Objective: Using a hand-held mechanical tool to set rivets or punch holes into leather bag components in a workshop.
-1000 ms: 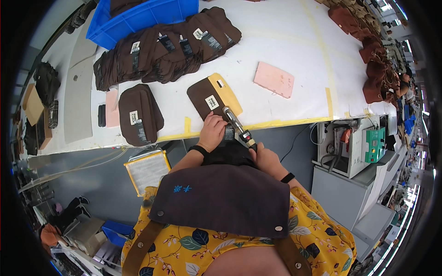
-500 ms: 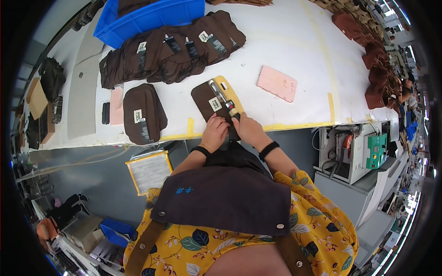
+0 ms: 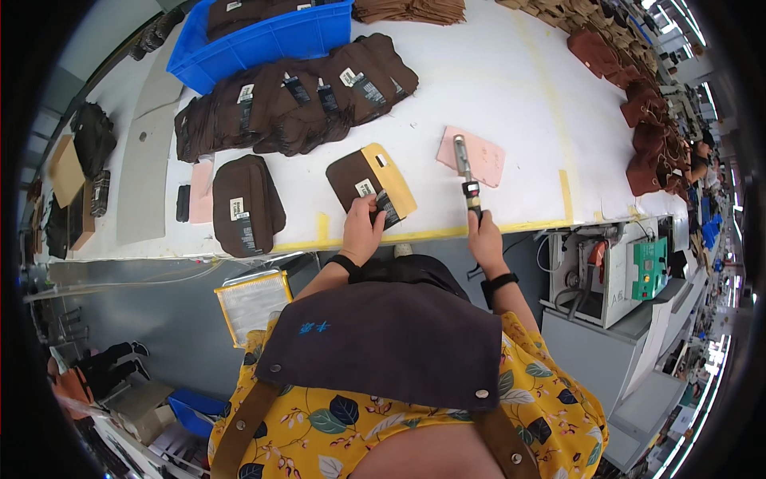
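Observation:
A brown rounded fabric piece [image 3: 345,177] with a pale label lies near the table's front edge. Along its right side rests a tan-yellow card strip [image 3: 391,182] with a small slot. My left hand [image 3: 363,231] grips the piece's front edge, fingers bent beside a dark printed tag [image 3: 388,209]. In my right hand [image 3: 485,242] is a slim hand tool [image 3: 469,185] with a silver metal barrel and dark handle, fingers closed round the handle. Its metal end points away from me, over a pink flat pad [image 3: 485,156]; I cannot tell whether they touch.
A small stack of brown pieces [image 3: 246,203] lies to the left. Behind it are a row of similar pieces [image 3: 299,104] and a blue crate [image 3: 263,40]. Reddish-brown bags [image 3: 650,152] line the far right. A green control box [image 3: 650,267] stands below the table.
My right hand has moved right with the tool, from the fabric piece to near the pink pad. My left hand stays at the piece, which has shifted slightly left.

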`<control>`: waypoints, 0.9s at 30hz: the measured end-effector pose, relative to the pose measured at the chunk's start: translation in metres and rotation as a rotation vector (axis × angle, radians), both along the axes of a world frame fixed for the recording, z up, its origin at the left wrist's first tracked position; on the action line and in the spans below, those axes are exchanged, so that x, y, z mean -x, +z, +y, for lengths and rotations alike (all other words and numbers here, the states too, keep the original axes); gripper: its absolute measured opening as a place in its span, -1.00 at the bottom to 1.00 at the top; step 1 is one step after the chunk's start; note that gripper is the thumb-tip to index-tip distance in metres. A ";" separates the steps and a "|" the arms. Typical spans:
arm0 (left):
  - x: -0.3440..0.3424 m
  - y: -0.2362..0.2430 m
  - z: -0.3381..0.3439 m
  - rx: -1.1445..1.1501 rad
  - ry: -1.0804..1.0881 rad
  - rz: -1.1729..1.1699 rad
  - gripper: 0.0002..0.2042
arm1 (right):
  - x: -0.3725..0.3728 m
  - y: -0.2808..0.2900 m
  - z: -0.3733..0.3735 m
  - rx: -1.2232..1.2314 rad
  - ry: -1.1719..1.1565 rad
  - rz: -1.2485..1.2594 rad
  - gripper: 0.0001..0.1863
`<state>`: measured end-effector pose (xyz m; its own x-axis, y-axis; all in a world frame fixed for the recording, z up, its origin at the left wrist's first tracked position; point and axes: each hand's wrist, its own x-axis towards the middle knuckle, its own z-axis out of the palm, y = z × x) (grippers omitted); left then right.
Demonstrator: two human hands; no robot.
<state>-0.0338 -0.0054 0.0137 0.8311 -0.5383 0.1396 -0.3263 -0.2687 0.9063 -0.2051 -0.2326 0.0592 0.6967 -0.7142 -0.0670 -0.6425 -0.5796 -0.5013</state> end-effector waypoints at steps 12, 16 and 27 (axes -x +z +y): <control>-0.006 0.004 0.013 -0.321 0.081 -0.414 -0.65 | -0.125 -0.048 0.018 -0.357 0.516 -0.281 -0.71; -0.010 0.006 0.014 -0.289 0.073 -0.304 -0.65 | -0.158 -0.066 0.024 -0.504 0.489 -0.041 -0.73; -0.014 0.026 0.028 0.350 0.571 0.338 -0.75 | -0.163 -0.017 0.029 -1.305 0.568 -0.050 -0.84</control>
<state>-0.0202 0.0229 0.0392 0.9958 0.0189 -0.0891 0.0889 0.0094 0.9960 -0.0423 -0.2037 0.0425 0.8839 0.2124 -0.4166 -0.4493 0.1392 -0.8825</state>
